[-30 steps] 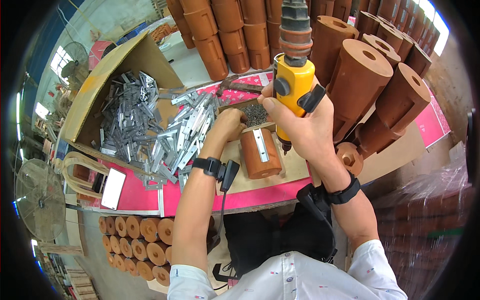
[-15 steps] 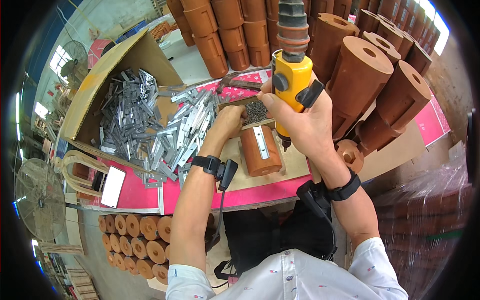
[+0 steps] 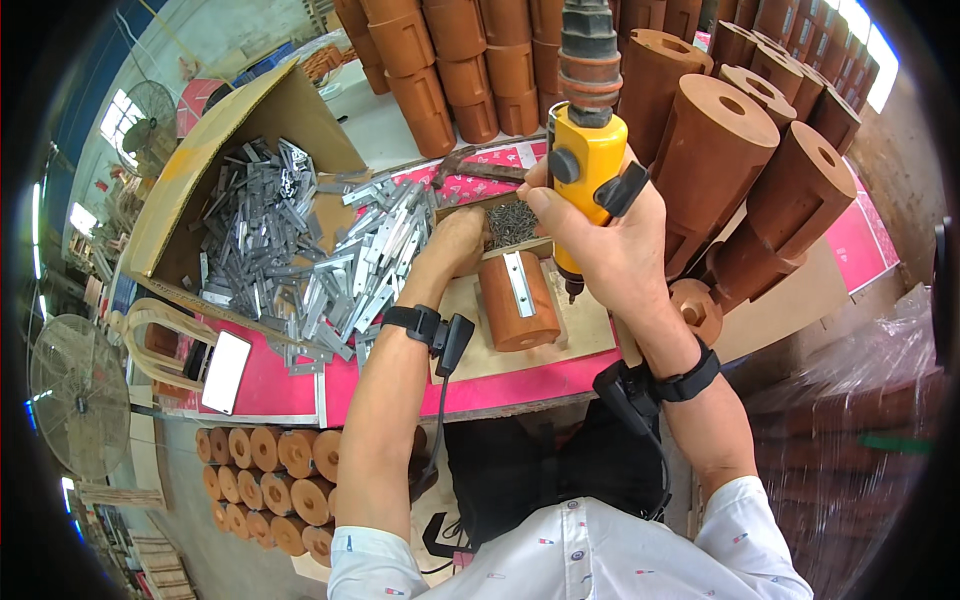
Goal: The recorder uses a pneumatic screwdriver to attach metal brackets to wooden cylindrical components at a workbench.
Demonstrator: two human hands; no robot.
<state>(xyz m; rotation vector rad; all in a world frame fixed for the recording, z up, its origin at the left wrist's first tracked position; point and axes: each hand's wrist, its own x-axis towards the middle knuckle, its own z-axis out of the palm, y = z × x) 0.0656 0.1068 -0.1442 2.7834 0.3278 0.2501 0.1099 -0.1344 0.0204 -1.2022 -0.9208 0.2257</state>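
1. Metal strips (image 3: 375,270) are lying left of the fingers of the left hand (image 3: 460,240).
2. Its fingers, partly hidden, are overlapping a screw box (image 3: 530,245); whether together, I cannot tell.
3. A brown cylinder (image 3: 541,303) bearing a plate (image 3: 518,285) is lying bodyward of them.
4. The right hand (image 3: 620,235) is clamping its fingers around a yellow driver (image 3: 592,150).

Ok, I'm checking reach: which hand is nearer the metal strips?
Left: the left hand is just right of the metal strips; the right hand is farther right, gripping a yellow power screwdriver.
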